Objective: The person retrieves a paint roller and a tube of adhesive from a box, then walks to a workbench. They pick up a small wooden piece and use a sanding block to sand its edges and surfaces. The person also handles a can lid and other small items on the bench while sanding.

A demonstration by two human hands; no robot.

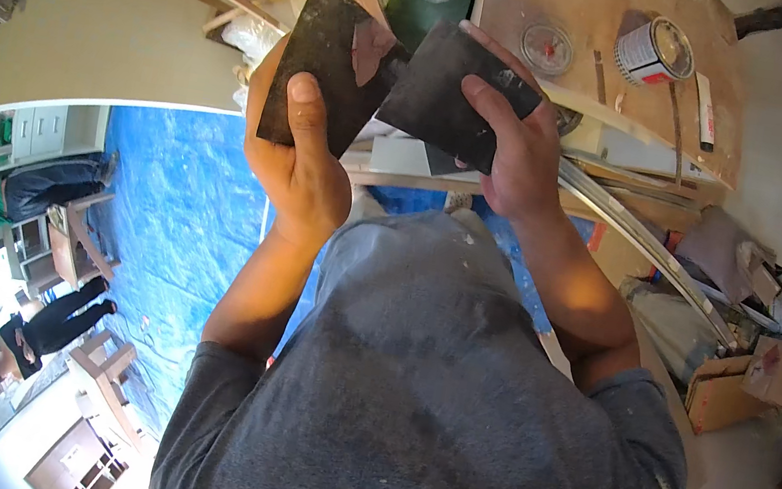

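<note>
My left hand [310,175] grips a thin dark rectangular plate [320,33], its thumb pressed flat on the face. A smear of pinkish putty-like paste [368,55] lies on that plate near its right edge. My right hand [529,155] holds a second dark flat plate [440,96], thumb on top and fingers around the far edge and below. This plate has pale scuffs near its right corner. The two plates meet or overlap at their inner edges in front of my chest; whether they touch, I cannot tell.
A wooden worktop [583,23] bears an opened tin [639,58], a round clear lid [546,48] and a white marker [705,113]. Long metal strips [651,253] slant at right, near a cardboard box [717,396]. Blue sheeting [168,211] covers the floor; two people are at far left.
</note>
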